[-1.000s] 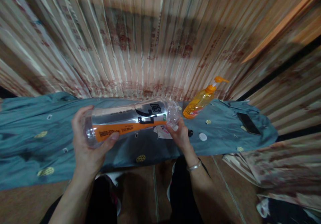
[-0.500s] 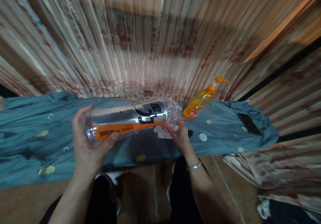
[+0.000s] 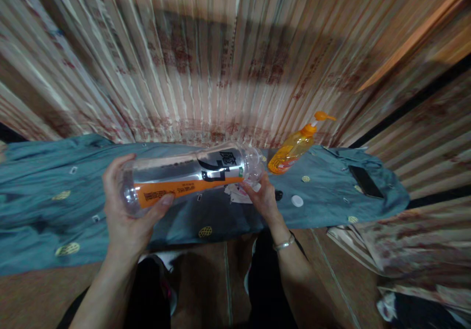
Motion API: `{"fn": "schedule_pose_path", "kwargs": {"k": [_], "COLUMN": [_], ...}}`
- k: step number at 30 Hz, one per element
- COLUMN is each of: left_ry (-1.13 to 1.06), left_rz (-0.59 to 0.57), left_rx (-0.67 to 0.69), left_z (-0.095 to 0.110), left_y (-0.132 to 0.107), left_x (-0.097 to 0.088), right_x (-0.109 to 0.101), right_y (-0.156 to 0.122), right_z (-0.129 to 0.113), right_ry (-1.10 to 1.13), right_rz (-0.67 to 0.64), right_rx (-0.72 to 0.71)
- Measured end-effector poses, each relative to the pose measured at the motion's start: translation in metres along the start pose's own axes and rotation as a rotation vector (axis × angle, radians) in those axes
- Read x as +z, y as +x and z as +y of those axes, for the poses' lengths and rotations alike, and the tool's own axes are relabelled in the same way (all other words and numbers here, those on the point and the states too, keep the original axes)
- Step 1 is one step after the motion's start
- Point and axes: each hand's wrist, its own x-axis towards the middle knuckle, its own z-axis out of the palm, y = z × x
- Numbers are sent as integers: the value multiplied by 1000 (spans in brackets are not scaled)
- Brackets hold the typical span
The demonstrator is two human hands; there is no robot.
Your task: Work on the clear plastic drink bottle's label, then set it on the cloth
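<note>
A large clear plastic bottle (image 3: 189, 169) with a silver and orange label lies sideways between my hands, above the cloth-covered surface. Its base is in the grip of my left hand (image 3: 128, 211), thumb along the near side. At the narrower end, the fingers of my right hand (image 3: 263, 196) close around the neck; the mouth is hidden by them. Behind and right of that hand stands a pump bottle (image 3: 290, 152) of yellow liquid with an orange pump head. A crumpled white wrapper or paper (image 3: 239, 194) lies under the bottle's neck.
A teal patterned cloth (image 3: 316, 206) covers the narrow surface. On it are a white round cap (image 3: 297, 201), a small black round thing (image 3: 279, 195) and a dark phone (image 3: 366, 181). A pleated curtain (image 3: 206, 73) hangs close behind; tiled floor (image 3: 209, 289) shows below.
Hardly anything differs. Both hands keep the same hold on the plastic bottle, which has shifted very slightly to the left in view.
</note>
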Motion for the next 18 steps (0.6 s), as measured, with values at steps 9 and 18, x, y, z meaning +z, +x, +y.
{"fn": "schedule_pose_path", "kwargs": {"k": [9, 18], "left_ry": [-21, -11], "left_rz": [9, 2], "left_rx": [17, 25], "left_z": [0, 1], "left_y": [0, 0], "left_x": [0, 0], "right_x": [1, -1], "right_y": [1, 0], "right_z": [2, 0], "right_ry": [-17, 15], "right_rz": [11, -1], "right_rx": [23, 18]}}
